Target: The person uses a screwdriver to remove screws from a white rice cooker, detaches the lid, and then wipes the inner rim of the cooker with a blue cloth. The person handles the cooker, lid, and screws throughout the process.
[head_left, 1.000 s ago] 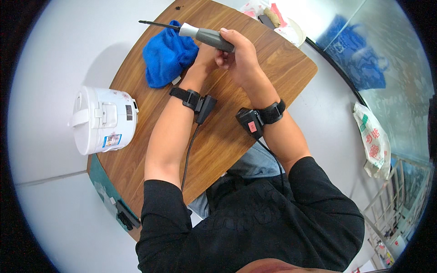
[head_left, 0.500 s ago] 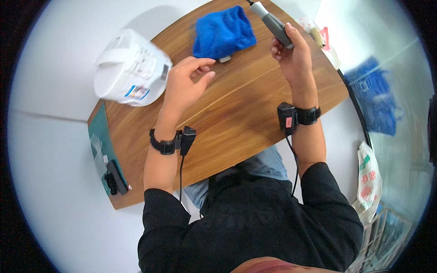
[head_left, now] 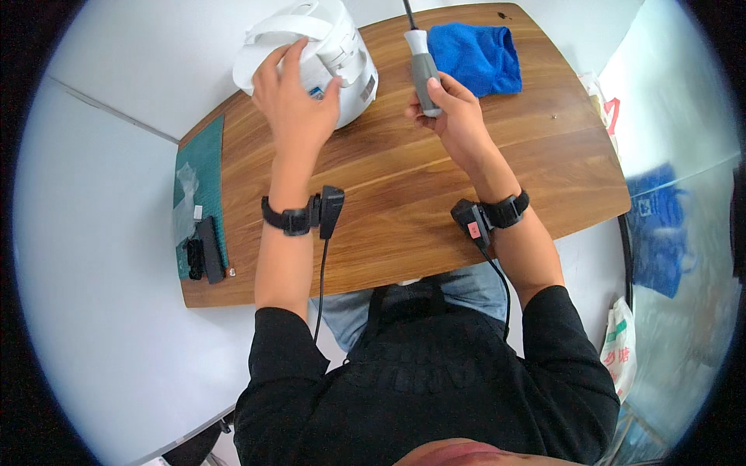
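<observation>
Head view: your left hand (head_left: 294, 97) lies with fingers spread on the white plastic rice cooker (head_left: 326, 48) at the wooden table's (head_left: 497, 179) far edge. Your right hand (head_left: 454, 116) wraps its fingers around the grey-handled screwdriver (head_left: 423, 66), upright, just left of the folded blue cloth (head_left: 475, 56).

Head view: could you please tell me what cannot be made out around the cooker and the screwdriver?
- Screwdriver tip: cut off by the top edge of the head view.
- Cooker lid and front: partly covered by the left hand.
- Screwdriver handle's lower end: wrapped by the right hand.
- Small items on the green mat: too small and warped near the rim to identify.
</observation>
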`<action>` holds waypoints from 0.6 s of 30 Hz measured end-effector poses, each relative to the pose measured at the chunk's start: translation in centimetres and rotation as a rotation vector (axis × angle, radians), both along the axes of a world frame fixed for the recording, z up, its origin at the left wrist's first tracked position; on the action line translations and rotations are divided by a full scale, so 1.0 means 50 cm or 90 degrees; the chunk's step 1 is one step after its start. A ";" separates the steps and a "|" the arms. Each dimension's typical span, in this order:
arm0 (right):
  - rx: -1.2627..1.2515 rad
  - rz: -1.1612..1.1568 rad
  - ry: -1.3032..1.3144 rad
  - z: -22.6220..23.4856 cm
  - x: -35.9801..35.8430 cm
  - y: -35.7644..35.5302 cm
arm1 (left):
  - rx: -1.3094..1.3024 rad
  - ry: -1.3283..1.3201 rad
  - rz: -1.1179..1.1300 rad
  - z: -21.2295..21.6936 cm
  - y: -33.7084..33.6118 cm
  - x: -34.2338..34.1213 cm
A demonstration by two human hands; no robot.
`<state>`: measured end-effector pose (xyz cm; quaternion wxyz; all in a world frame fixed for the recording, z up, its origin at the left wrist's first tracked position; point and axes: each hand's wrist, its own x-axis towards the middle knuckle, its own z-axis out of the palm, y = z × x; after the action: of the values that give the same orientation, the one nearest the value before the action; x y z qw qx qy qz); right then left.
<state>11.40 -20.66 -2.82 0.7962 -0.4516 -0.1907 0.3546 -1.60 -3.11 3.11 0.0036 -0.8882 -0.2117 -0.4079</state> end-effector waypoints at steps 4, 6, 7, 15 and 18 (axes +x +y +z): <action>-0.014 -0.020 0.014 -0.023 -0.002 0.006 | 0.069 0.015 0.053 -0.033 0.024 0.058; -0.028 0.001 -0.001 -0.037 0.005 0.005 | 0.094 0.008 0.084 -0.049 0.027 0.069; -0.035 0.011 -0.008 -0.041 0.007 0.005 | 0.093 0.003 0.087 -0.056 0.033 0.071; -0.057 0.016 -0.036 -0.045 0.015 -0.002 | 0.102 0.001 0.040 -0.058 0.053 0.046; -0.078 0.004 -0.047 -0.034 0.007 -0.007 | 0.085 0.009 -0.017 -0.049 0.055 0.010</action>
<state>11.75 -20.99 -4.50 0.7582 -0.5118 -0.1994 0.3513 -1.07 -0.37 0.67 0.0584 -0.8916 -0.1719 -0.4148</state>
